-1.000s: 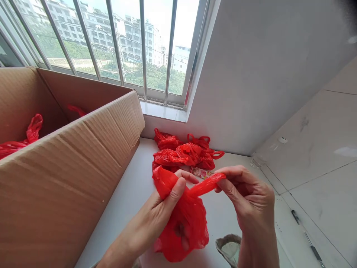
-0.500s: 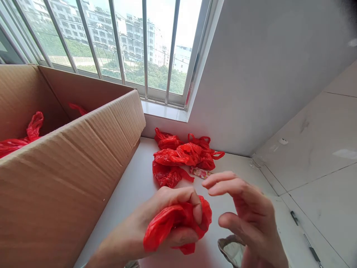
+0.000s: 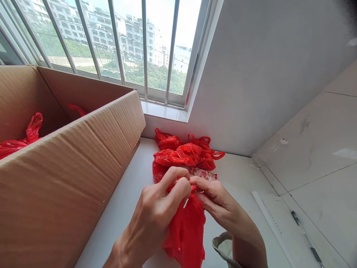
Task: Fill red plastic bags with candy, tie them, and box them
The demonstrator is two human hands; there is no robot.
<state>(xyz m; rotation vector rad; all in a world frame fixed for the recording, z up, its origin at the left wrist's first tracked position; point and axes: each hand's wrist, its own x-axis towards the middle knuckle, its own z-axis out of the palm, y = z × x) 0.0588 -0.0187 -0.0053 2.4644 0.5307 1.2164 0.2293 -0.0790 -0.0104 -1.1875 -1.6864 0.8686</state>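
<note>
In the head view, the left hand [image 3: 157, 210] and right hand [image 3: 220, 203] pinch the gathered top of a red bag [image 3: 188, 232]; it hangs over the white tabletop [image 3: 126, 180]. Its film should handle light, soft, slippery and easily torn; the bunched top seems the surest hold.

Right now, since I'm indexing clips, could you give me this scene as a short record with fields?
left hand: closed on the top of a red plastic bag
right hand: pinching the same bag's top, near the left
other red bags: bunched beyond the hands, by the wall
patterned packet: beside that bunch
surface: white tabletop
cardboard box: open, at left, red plastic inside
</note>
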